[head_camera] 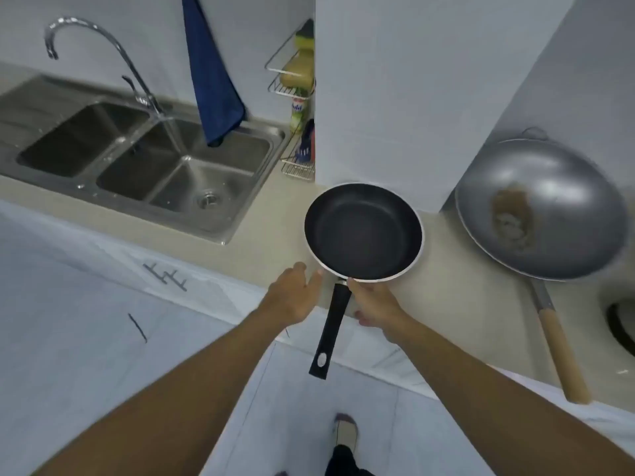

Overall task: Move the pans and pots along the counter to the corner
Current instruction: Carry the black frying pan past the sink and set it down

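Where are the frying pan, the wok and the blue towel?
frying pan (363,231): head view, middle of its dark inside.
wok (567,201): head view, on its grey bowl.
blue towel (213,80): head view, middle of the hanging cloth.

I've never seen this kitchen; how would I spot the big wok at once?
From the steel sink, follow the counter right, past the white pillar. The wok sits in the recess: large, silvery grey, with a pale wooden handle, unlike the smaller black frying pan nearby.
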A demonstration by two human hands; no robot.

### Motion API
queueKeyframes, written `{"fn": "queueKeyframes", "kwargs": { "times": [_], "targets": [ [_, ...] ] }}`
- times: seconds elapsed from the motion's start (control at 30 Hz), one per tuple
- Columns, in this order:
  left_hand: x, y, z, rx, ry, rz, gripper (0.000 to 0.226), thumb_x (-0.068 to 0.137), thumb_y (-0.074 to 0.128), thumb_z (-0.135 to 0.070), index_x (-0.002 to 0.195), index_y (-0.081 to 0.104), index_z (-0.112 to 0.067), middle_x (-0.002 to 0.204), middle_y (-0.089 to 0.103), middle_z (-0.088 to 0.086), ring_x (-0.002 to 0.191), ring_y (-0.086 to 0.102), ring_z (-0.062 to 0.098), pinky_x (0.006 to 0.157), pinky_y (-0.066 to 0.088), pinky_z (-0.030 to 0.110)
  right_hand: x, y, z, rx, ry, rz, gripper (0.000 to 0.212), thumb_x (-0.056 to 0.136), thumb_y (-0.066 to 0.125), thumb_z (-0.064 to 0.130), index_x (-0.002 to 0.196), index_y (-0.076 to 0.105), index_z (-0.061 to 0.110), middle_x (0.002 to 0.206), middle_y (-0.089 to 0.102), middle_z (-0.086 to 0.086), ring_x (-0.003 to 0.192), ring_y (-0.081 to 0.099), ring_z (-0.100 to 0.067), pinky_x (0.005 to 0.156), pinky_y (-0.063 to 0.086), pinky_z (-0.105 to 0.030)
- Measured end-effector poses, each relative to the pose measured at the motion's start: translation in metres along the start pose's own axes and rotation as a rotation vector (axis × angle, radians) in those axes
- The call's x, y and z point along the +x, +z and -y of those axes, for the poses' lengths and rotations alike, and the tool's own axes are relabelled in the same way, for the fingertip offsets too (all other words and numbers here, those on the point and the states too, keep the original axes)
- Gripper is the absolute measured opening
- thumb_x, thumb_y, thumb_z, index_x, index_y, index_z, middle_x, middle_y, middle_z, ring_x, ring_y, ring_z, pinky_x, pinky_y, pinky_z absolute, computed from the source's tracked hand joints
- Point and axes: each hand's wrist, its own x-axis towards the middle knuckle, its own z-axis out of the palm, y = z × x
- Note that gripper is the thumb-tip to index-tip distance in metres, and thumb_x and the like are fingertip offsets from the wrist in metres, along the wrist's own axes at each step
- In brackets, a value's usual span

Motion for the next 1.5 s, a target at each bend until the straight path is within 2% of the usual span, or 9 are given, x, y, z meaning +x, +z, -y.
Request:
{"fn": "queueKeyframes", "kwargs": {
  "times": [0.17,0.3,0.5,0.73,0.9,1.07,1.23,1.37,1.5],
  "targets": [
    [-0.007,0.036,0.02,-0.015,-0.112,0.013,0.059,0.1,0.029,-0.057,0.135,0.044,-0.012,0.137,0.051,0.01,0.122,0.051,0.031,0.095,0.039,0.04,0.028,0.018,-0.007,0.17,0.185,0.059,0.04,0.092,0.06,0.05,0.107,0.065,0.013,0.103,0.073,-0.009,0.091,0.073,-0.027,0.075,0.063,-0.038],
    [-0.017,0.06,0.031,-0.018,-0.145,0.041,0.053,0.102,0.029,-0.052,0.127,0.047,-0.009,0.125,0.055,0.012,0.111,0.055,0.03,0.085,0.037,0.034,0.047,0.034,-0.007,0.201,0.173,0.027,0.027,0.087,0.069,0.036,0.102,0.063,0.015,0.101,0.068,-0.007,0.091,0.068,-0.023,0.075,0.063,-0.041],
    [-0.032,0.088,0.027,-0.144,-0.133,0.145,0.045,0.103,0.025,-0.054,0.105,0.048,-0.015,0.084,0.064,0.009,0.074,0.067,0.025,0.07,0.056,0.043,0.062,0.05,-0.007,0.35,0.266,-0.034,0.022,0.085,0.069,0.026,0.091,0.055,0.011,0.072,0.058,-0.005,0.049,0.062,-0.017,0.069,0.063,-0.037],
    [-0.034,0.106,0.027,0.032,-0.103,0.006,0.04,0.103,0.021,-0.053,0.104,0.043,-0.02,0.073,0.057,-0.002,0.058,0.056,0.013,0.057,0.051,0.032,0.063,0.052,-0.01,0.232,0.202,-0.06,0.011,0.081,0.062,0.014,0.077,0.055,0.007,0.039,0.057,0.004,0.049,0.067,-0.019,0.068,0.062,-0.035],
    [-0.043,0.094,0.028,0.29,-0.057,-0.125,0.042,0.1,0.013,-0.056,0.101,0.039,-0.023,0.073,0.057,-0.005,0.056,0.056,0.012,0.05,0.047,0.026,0.053,0.057,-0.002,0.214,0.149,-0.05,0.01,0.08,0.062,0.014,0.079,0.057,0.005,0.053,0.062,-0.005,0.05,0.069,-0.021,0.06,0.062,-0.034],
    [-0.056,0.076,0.04,0.286,-0.041,-0.17,0.039,0.099,0.013,-0.057,0.1,0.037,-0.026,0.071,0.051,-0.011,0.054,0.053,0.009,0.049,0.039,0.019,0.034,0.073,0.008,0.155,0.086,-0.044,0.012,0.079,0.062,0.016,0.075,0.057,0.006,0.057,0.063,-0.005,0.05,0.07,-0.021,0.051,0.059,-0.032],
    [-0.07,0.043,0.059,0.195,-0.011,-0.21,0.043,0.102,0.016,-0.054,0.105,0.044,-0.022,0.074,0.058,-0.006,0.061,0.06,0.014,0.055,0.051,0.029,0.011,0.102,0.036,0.086,-0.013,-0.01,0.014,0.075,0.062,0.018,0.077,0.057,0.006,0.074,0.064,-0.012,0.073,0.071,-0.033,0.072,0.062,-0.051],
    [-0.085,0.002,0.077,0.118,0.008,-0.269,0.041,0.103,0.017,-0.053,0.097,0.043,-0.022,0.07,0.056,-0.005,0.059,0.056,0.014,0.051,0.043,0.03,-0.012,0.139,0.068,0.05,-0.072,0.009,0.019,0.072,0.064,0.018,0.083,0.058,0.004,0.075,0.063,-0.01,0.081,0.073,-0.035,0.071,0.062,-0.044],
    [-0.108,-0.051,0.109,0.089,0.019,-0.318,0.043,0.103,0.018,-0.052,0.095,0.044,-0.019,0.069,0.057,-0.002,0.06,0.057,0.019,0.054,0.045,0.035,-0.039,0.193,0.097,0.005,-0.127,0.03,0.019,0.072,0.066,0.019,0.084,0.058,0.007,0.075,0.06,-0.006,0.067,0.063,-0.022,0.052,0.054,-0.028]
  ]
}}
